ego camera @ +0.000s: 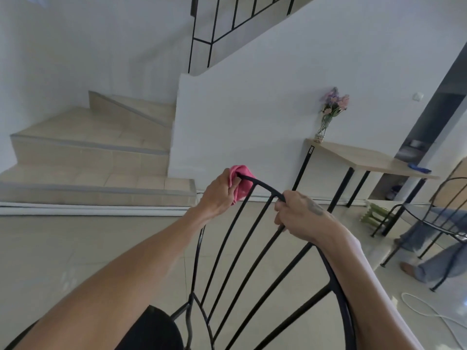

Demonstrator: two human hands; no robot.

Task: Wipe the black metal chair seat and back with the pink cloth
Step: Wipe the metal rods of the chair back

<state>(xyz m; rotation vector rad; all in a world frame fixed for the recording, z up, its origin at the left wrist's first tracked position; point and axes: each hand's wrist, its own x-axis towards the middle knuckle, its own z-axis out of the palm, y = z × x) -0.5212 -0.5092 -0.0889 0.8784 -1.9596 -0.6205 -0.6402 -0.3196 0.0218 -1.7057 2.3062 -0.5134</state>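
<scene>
The black metal chair [235, 251] stands right in front of me, its curved back with thin upright bars filling the lower middle of the view. My left hand [218, 195] grips the pink cloth [242, 183], which is wrapped round the top rail of the back at its left end. My right hand [300, 215] grips the same rail further right, fingers curled round the bar. Part of the dark seat [154, 329] shows at the bottom edge, mostly hidden by my left forearm.
Tiled stairs [96, 152] rise at the left behind a white wall. A wooden side table [366, 157] with a flower vase [326, 122] stands at the right. A second black chair [434, 223] and a person's legs [434, 256] are at far right. A white cable [429, 314] lies on the floor.
</scene>
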